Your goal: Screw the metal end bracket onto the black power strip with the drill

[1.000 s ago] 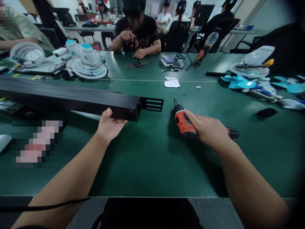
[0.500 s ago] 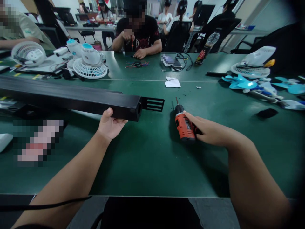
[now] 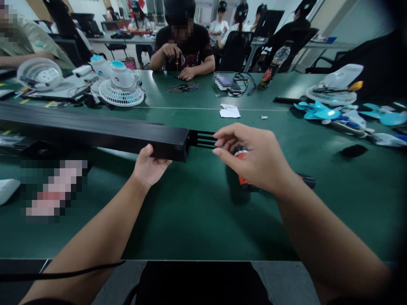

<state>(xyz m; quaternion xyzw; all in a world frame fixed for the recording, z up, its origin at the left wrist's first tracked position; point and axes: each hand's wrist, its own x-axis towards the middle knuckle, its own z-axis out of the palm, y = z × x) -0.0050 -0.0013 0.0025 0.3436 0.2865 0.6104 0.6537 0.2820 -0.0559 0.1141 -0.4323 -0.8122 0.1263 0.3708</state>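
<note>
between the left hand's (image 3: pixel 151 168) thumb and fingers sits the end of a long black housing (image 3: pixel 127 134); the thumb presses on its near side while the fingers curl under its lower edge, so that hand is gripping it. from those fingers the housing runs away leftward and out of view. just to the right of them, a black slotted bracket (image 3: pixel 203 140) sticks out from the housing's end, and its far tip reaches the right hand's (image 3: pixel 259 154) fingertips. the right thumb and fingers are bent and parted, with a gap between them; whether they touch the bracket i cannot tell.

directly below the right fingers and palm, an orange and black power drill (image 3: pixel 244 181) lies on the green table (image 3: pixel 190 224), largely covered by the hand; its dark handle end shows past the wrist on the right. beyond the right fingertips, farther from the person, is a piece of white paper (image 3: pixel 229 112). well to the right of those fingers are blue fan blades (image 3: pixel 318 111), with a small black piece (image 3: pixel 353 151) nearer. beyond the left fingers, past the housing, stands a white fan part (image 3: pixel 121 91). farther out, a co-worker's hand (image 3: pixel 171 51) holds a screwdriver (image 3: pixel 177 63) upright.
</note>
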